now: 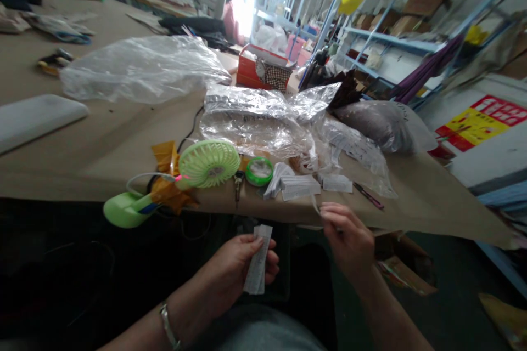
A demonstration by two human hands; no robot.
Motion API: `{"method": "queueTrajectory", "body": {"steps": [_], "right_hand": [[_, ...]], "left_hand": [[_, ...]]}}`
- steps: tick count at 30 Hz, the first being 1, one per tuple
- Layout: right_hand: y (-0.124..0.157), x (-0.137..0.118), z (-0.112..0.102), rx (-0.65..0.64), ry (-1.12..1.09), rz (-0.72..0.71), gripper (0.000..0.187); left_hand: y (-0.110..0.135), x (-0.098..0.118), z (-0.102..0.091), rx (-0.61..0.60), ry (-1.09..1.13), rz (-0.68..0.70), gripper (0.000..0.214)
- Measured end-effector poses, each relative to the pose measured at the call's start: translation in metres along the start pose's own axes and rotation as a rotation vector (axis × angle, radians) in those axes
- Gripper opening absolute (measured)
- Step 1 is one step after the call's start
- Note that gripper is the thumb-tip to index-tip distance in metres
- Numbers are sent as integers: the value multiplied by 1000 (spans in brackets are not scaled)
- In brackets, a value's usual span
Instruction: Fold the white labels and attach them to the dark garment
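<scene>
My left hand [242, 263] is closed around a few narrow white printed labels [258, 263], held over my lap below the table edge. At the table's front edge my right hand [348, 236] pinches the end of a thin white strip [315, 204]. That strip reaches up to a stack of white printed labels [300, 187] on the table. A smaller label stack [336, 183] lies to its right, and crumpled white strips [278, 178] lie to its left. Further right rests a thin purple-handled tool [369, 196].
A green fan [209, 163] is taped at the table edge, beside a small metal tool [237, 184] and a green round container [259, 170]. Clear plastic bags [255, 118] spread behind the labels. An orange-red box [263, 68] stands further back. Below right sits a cardboard box [407, 263].
</scene>
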State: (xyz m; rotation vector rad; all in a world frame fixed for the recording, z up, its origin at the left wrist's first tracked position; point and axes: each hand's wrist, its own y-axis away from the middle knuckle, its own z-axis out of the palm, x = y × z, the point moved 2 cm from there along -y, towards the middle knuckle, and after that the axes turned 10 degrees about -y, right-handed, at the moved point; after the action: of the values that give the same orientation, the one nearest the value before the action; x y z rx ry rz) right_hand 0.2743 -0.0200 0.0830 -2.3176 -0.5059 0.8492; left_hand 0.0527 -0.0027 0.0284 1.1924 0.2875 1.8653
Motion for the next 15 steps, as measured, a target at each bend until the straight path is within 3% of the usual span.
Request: {"method": "queueTrajectory", "body": {"steps": [4,7,10,15], "right_hand": [[12,-56,51,-221,-185,-236,18],[18,-68,74,-297,-166,-284,17],[20,-66,82,-334,-155,-274,16],[20,-71,83,-350,-136,-296,14]], "left_hand": [[5,5,11,-81,114,80,13],[7,6,8,-13,226,121,3],[8,4,0,81,287,140,5],[9,1,-5,84,287,154,3]]}}
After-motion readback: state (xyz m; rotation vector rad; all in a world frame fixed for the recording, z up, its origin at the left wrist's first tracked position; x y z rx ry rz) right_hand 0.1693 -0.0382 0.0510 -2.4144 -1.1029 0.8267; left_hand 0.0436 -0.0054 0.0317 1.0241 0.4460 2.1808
